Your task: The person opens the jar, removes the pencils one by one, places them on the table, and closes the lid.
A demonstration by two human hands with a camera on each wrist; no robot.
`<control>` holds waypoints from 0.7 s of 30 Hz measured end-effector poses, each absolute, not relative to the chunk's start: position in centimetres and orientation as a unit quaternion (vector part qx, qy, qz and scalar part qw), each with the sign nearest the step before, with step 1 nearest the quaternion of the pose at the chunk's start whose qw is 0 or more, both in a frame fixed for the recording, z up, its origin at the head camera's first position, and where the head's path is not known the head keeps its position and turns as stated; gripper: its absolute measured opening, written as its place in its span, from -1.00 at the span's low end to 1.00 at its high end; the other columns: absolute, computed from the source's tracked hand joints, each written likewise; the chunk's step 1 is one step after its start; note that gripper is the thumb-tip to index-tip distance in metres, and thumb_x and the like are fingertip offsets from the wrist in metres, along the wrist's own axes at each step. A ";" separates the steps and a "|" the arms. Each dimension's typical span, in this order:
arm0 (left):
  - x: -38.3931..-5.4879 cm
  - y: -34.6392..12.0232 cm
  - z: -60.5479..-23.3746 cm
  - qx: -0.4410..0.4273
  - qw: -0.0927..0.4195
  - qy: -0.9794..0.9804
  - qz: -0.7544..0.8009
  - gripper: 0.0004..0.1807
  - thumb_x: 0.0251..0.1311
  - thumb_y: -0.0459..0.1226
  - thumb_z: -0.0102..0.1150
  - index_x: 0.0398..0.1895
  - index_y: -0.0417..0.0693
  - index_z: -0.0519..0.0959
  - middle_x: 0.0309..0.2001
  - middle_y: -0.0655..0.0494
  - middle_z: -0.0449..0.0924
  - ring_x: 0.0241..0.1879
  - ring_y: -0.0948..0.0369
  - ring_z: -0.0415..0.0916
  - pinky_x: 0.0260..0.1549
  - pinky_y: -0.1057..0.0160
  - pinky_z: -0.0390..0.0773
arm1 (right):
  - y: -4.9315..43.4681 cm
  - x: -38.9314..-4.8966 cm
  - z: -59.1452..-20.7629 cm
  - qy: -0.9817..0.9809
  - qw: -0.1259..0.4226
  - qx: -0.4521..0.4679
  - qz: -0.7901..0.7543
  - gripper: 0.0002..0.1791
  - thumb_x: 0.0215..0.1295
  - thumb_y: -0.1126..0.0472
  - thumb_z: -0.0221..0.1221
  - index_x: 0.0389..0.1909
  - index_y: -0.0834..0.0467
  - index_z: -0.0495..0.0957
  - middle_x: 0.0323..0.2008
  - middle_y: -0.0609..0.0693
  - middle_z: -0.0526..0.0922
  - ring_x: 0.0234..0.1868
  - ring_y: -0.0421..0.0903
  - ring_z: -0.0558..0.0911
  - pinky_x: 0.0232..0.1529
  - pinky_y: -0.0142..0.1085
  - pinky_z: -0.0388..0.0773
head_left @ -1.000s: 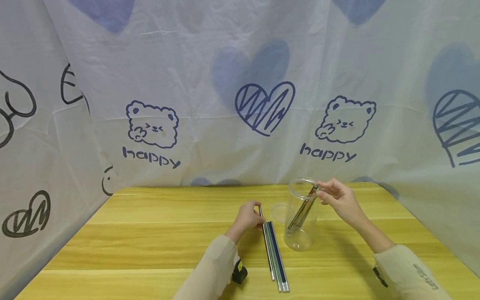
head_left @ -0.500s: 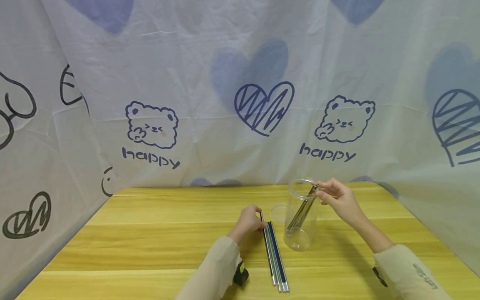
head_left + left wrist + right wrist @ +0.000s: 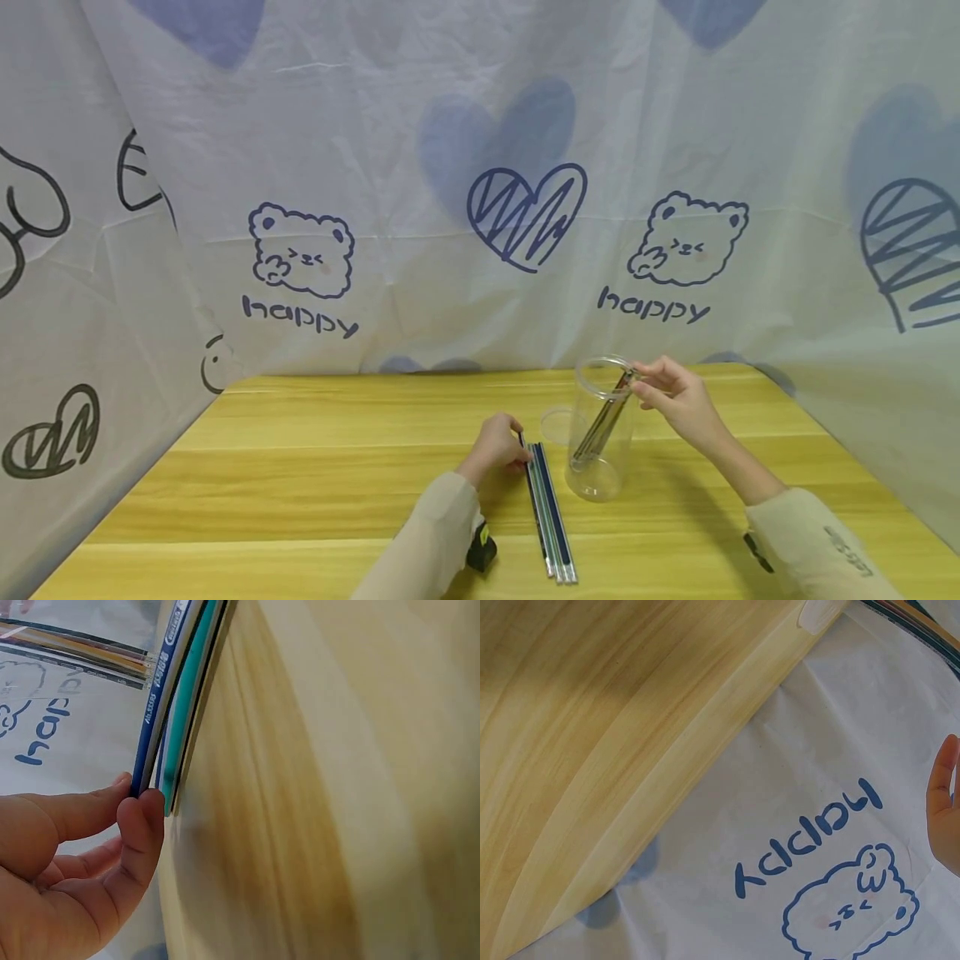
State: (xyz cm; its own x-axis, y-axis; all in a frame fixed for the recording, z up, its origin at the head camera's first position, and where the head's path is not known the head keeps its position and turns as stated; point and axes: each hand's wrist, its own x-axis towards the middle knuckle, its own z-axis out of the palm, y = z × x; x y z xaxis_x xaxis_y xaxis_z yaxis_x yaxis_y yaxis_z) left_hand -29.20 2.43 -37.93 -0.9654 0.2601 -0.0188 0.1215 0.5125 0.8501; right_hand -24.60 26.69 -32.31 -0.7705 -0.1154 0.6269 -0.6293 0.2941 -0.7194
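Observation:
In the head view, my left hand (image 3: 495, 446) pinches the far end of a dark blue pencil (image 3: 161, 690) between thumb and finger. That pencil lies along the left side of a row of pencils (image 3: 553, 517) on the table, a teal pencil (image 3: 180, 705) among them. To the right of the row stands a tall clear plastic jar (image 3: 598, 487), upright and without its lid. Several pencils (image 3: 600, 429) lean inside it toward the right rim. My right hand (image 3: 675, 400) grips the jar's rim there, thumb and fingers bent over it.
A clear round lid (image 3: 555, 427) lies on the wooden table (image 3: 337, 467) behind and left of the jar. A white printed cloth (image 3: 420, 275) hangs along the table's far edge and sides. Dark wrist devices (image 3: 482, 547) sit at both sleeves.
My left hand has drawn the dark blue pencil toward me, so its near end now lies almost level with the others. The right hand and the jar have stayed put.

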 end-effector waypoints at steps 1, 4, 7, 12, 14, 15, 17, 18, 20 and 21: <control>-29.1 2.4 -37.9 0.109 0.072 0.868 0.479 -0.55 -0.18 -0.60 0.28 -0.13 -0.50 0.40 -0.67 -0.09 0.50 -0.69 0.09 0.53 -0.72 0.29 0.54 | 26.7 -24.6 -32.3 -0.769 0.235 0.241 0.543 -0.93 0.15 0.47 0.09 -0.39 0.36 0.38 -0.09 -0.06 0.56 -0.30 -0.33 0.57 -0.42 -0.31 0.58; -29.1 2.5 -37.8 0.105 0.073 0.874 0.468 -0.55 -0.20 -0.60 0.29 -0.14 -0.52 0.40 -0.67 -0.09 0.49 -0.69 0.09 0.53 -0.73 0.30 0.54 | 26.7 -24.6 -32.3 -0.771 0.233 0.237 0.543 -0.94 0.16 0.45 0.09 -0.39 0.33 0.39 -0.11 -0.17 0.55 -0.30 -0.33 0.58 -0.41 -0.30 0.58; -29.1 2.6 -37.9 0.100 0.078 0.878 0.461 -0.54 -0.22 -0.60 0.30 -0.15 -0.53 0.41 -0.66 -0.10 0.50 -0.70 0.09 0.52 -0.74 0.31 0.53 | 26.7 -24.6 -32.3 -0.775 0.233 0.233 0.540 -0.93 0.16 0.45 0.10 -0.39 0.35 0.38 -0.09 0.06 0.55 -0.31 -0.32 0.58 -0.41 -0.30 0.58; -29.4 2.8 -38.3 0.099 0.081 0.884 0.450 -0.55 -0.24 -0.59 0.32 -0.18 -0.54 0.42 -0.66 -0.12 0.50 -0.74 0.11 0.51 -0.77 0.33 0.52 | 26.6 -24.7 -32.4 -0.777 0.236 0.234 0.535 -0.91 0.15 0.46 0.09 -0.38 0.40 0.36 -0.07 0.40 0.44 -0.31 -0.33 0.57 -0.42 -0.33 0.58; -29.5 2.8 -38.4 0.099 0.081 0.885 0.447 -0.56 -0.24 -0.59 0.32 -0.19 -0.54 0.42 -0.65 -0.14 0.50 -0.74 0.10 0.51 -0.78 0.33 0.51 | 26.6 -24.7 -32.4 -0.776 0.237 0.236 0.535 -0.92 0.15 0.47 0.09 -0.38 0.39 0.37 -0.07 0.40 0.43 -0.31 -0.33 0.57 -0.43 -0.33 0.58; -29.5 2.9 -38.4 0.100 0.080 0.886 0.445 -0.56 -0.25 -0.59 0.32 -0.20 -0.54 0.42 -0.64 -0.15 0.50 -0.74 0.09 0.52 -0.78 0.33 0.51 | 26.7 -24.7 -32.4 -0.777 0.236 0.234 0.535 -0.92 0.15 0.47 0.09 -0.38 0.38 0.37 -0.07 0.35 0.46 -0.30 -0.33 0.57 -0.43 -0.33 0.58; -29.5 2.9 -38.5 0.103 0.076 0.888 0.441 -0.56 -0.25 -0.60 0.32 -0.20 -0.55 0.42 -0.63 -0.16 0.51 -0.73 0.08 0.52 -0.78 0.33 0.51 | 26.7 -24.8 -32.5 -0.777 0.236 0.235 0.535 -0.92 0.15 0.47 0.09 -0.38 0.38 0.37 -0.06 0.35 0.46 -0.30 -0.33 0.57 -0.43 -0.33 0.58; -29.5 3.0 -38.6 0.104 0.074 0.889 0.439 -0.56 -0.25 -0.60 0.32 -0.20 -0.55 0.42 -0.62 -0.17 0.51 -0.73 0.08 0.52 -0.78 0.33 0.51 | 26.7 -24.8 -32.4 -0.777 0.235 0.235 0.535 -0.92 0.15 0.47 0.09 -0.38 0.38 0.37 -0.06 0.35 0.46 -0.30 -0.33 0.57 -0.43 -0.33 0.58; -29.4 3.0 -38.6 0.107 0.071 0.892 0.434 -0.55 -0.25 -0.59 0.32 -0.19 -0.56 0.43 -0.61 -0.17 0.51 -0.72 0.07 0.52 -0.78 0.33 0.51 | 26.7 -24.7 -32.4 -0.776 0.234 0.235 0.536 -0.92 0.15 0.47 0.08 -0.37 0.40 0.36 -0.07 0.32 0.48 -0.31 -0.33 0.57 -0.43 -0.32 0.58; -29.4 3.0 -38.6 0.108 0.069 0.892 0.433 -0.55 -0.25 -0.59 0.32 -0.19 -0.56 0.43 -0.61 -0.17 0.51 -0.72 0.07 0.52 -0.78 0.33 0.51 | 26.7 -24.7 -32.4 -0.777 0.233 0.237 0.535 -0.91 0.16 0.47 0.09 -0.37 0.40 0.36 -0.07 0.32 0.48 -0.30 -0.33 0.57 -0.42 -0.32 0.58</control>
